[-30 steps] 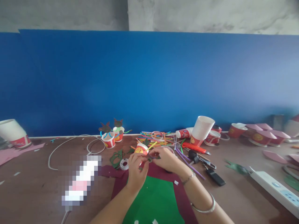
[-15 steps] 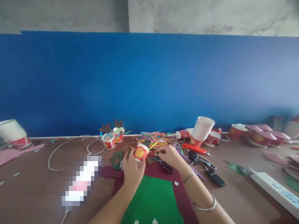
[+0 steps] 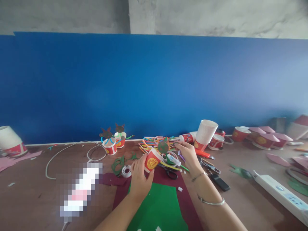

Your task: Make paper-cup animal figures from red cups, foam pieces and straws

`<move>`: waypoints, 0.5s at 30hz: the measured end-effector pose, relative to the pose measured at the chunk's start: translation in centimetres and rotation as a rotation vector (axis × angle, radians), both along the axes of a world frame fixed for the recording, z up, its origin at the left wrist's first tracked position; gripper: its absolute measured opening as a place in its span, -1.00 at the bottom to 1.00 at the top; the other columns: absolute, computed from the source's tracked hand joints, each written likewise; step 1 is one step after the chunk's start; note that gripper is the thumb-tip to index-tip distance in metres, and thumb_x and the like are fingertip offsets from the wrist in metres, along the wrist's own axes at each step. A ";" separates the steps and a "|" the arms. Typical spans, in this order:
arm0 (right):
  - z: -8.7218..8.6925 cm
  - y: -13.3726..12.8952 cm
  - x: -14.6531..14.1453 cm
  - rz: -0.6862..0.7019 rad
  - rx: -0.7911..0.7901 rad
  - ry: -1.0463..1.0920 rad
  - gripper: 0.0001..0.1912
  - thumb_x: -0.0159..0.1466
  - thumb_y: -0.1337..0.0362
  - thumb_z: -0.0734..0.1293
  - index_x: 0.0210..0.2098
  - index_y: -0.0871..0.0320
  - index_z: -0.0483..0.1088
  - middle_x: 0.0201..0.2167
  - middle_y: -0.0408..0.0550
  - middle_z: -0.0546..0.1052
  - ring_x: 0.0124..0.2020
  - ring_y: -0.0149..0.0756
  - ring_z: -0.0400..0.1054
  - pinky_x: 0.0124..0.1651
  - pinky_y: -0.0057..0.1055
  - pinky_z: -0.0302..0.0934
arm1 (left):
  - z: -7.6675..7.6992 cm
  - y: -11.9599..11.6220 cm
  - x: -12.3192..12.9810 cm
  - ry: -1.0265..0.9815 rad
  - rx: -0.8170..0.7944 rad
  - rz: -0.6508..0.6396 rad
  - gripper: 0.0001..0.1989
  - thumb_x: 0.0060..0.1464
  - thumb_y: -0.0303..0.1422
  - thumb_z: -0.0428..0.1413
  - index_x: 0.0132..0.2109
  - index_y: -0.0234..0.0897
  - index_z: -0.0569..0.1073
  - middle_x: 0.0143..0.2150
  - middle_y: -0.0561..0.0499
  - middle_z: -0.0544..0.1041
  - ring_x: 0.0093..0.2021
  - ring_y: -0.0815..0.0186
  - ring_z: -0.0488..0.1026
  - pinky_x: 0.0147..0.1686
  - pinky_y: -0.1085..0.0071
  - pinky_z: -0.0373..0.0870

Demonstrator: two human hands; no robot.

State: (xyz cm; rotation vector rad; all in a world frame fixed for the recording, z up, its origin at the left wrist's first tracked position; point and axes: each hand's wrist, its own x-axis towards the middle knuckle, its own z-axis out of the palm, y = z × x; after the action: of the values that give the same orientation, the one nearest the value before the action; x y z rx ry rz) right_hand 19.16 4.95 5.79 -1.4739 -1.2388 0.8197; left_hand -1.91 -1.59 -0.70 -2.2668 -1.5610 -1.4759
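My left hand (image 3: 140, 176) is closed around a red and white paper cup (image 3: 153, 159), which tilts to the right above the green sheet. Close to its rim is a dark green paper head with pointed ears (image 3: 163, 147); whether it is fixed to the cup I cannot tell. Over the right end of a pile of coloured sticks (image 3: 149, 143), my right hand (image 3: 189, 154) has its fingertips drawn together; what lies between them is too small to make out. A clear tube (image 3: 174, 159), black-handled scissors (image 3: 172, 174) and a roll of tape (image 3: 126, 171) lie between or beside the hands.
Two decorated cups (image 3: 110, 146) stand at the back left. Stacked white cups (image 3: 206, 133), an orange cutter (image 3: 202, 153) and keys with a black fob (image 3: 220, 182) are on the right. A white power strip (image 3: 281, 192) lies farther right, and green paper (image 3: 157, 205) in front.
My right hand has moved right and up to the stick pile. The cup in my left hand has shifted right and tilted more, and the green head and the clear tube show fully.
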 end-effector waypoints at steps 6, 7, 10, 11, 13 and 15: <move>-0.1 0.0 -1.2 0.076 -0.104 0.497 -0.81 -0.07 0.28 0.38 -0.45 0.23 0.43 -0.56 -0.05 0.53 -0.63 -0.37 0.36 -0.64 -0.52 0.18 | -0.1 0.0 0.0 0.005 -0.018 -0.020 -0.43 0.08 -0.38 0.03 0.22 -0.30 0.07 0.08 -0.23 0.36 0.08 0.09 0.30 0.04 0.10 0.16; -0.2 0.1 -1.3 0.082 -0.102 0.520 -0.83 -0.08 0.29 0.38 -0.47 0.23 0.43 -0.57 -0.06 0.53 -0.65 -0.40 0.33 -0.67 -0.55 0.14 | -0.1 0.0 0.0 0.005 -0.029 -0.024 -0.43 0.08 -0.38 0.03 0.22 -0.30 0.07 0.08 -0.23 0.37 0.08 0.09 0.30 0.04 0.10 0.16; -0.4 0.3 -1.3 0.101 -0.097 0.552 -0.85 -0.08 0.31 0.40 -0.49 0.24 0.44 -0.59 -0.08 0.52 -0.67 -0.45 0.31 -0.71 -0.59 0.09 | -0.2 0.0 0.1 -0.001 -0.047 -0.027 -0.44 0.08 -0.36 0.04 0.21 -0.30 0.09 0.07 -0.22 0.38 0.08 0.09 0.30 0.04 0.10 0.15; -0.4 0.3 -1.4 0.106 -0.098 0.559 -0.85 -0.08 0.30 0.40 -0.49 0.23 0.45 -0.59 -0.08 0.52 -0.67 -0.45 0.31 -0.70 -0.59 0.10 | -0.2 0.0 0.1 -0.005 -0.047 -0.027 -0.44 0.08 -0.36 0.04 0.21 -0.30 0.09 0.07 -0.22 0.38 0.08 0.09 0.30 0.04 0.10 0.16; -0.3 0.2 -1.4 0.108 -0.096 0.566 -0.86 -0.08 0.30 0.40 -0.50 0.23 0.45 -0.59 -0.08 0.52 -0.66 -0.45 0.31 -0.68 -0.58 0.13 | -0.3 0.0 0.1 -0.012 -0.045 -0.026 -0.44 0.07 -0.36 0.04 0.21 -0.29 0.10 0.07 -0.21 0.38 0.08 0.09 0.30 0.04 0.11 0.16; -0.2 0.1 -1.6 0.104 -0.088 0.570 -0.87 -0.09 0.31 0.41 -0.51 0.23 0.46 -0.60 -0.08 0.52 -0.66 -0.45 0.31 -0.68 -0.59 0.14 | -0.4 0.1 0.1 -0.017 -0.047 -0.022 -0.44 0.07 -0.36 0.04 0.21 -0.29 0.10 0.08 -0.20 0.38 0.08 0.10 0.31 0.04 0.11 0.16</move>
State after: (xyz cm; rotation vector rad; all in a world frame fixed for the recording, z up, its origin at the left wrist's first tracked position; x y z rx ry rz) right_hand 17.60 5.08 5.63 -1.1312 -0.8573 1.2709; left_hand -1.81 -1.53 -1.06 -2.3107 -1.5969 -1.4831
